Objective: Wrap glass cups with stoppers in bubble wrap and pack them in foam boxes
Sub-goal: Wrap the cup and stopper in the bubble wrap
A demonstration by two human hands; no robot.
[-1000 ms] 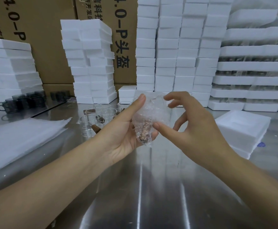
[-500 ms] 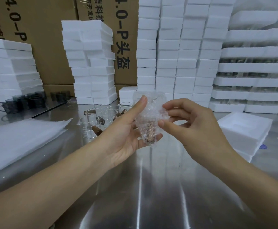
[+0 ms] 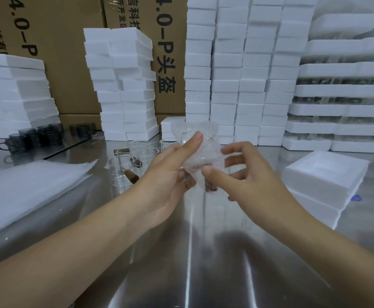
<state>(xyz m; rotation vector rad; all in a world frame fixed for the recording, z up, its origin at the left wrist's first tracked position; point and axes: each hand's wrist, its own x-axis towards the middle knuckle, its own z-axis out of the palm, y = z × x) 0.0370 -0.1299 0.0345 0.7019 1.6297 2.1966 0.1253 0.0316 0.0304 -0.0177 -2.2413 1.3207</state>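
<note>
one wrapped cup point(image 3: 200, 161) held up over steel table point(image 3: 204, 252), between both hands; long axis roughly upright, brown stopper point(image 3: 210, 186) end pointed down, loose wrap flared up top; gripped by left hand point(image 3: 166, 185), thumb in front; pinched low by right hand point(image 3: 252, 183); bare glass cups point(image 3: 137, 152) clustered behind, count kinda unclear; one open foam box point(image 3: 324, 174) parked right

Room to pass lies over the bare bench point(image 3: 204, 263) in front, between the wrap sheets point(image 3: 26, 192) at left and foam box point(image 3: 324, 181) at right. Cups point(image 3: 135, 161) and foam stacks point(image 3: 237, 74) block the back.
</note>
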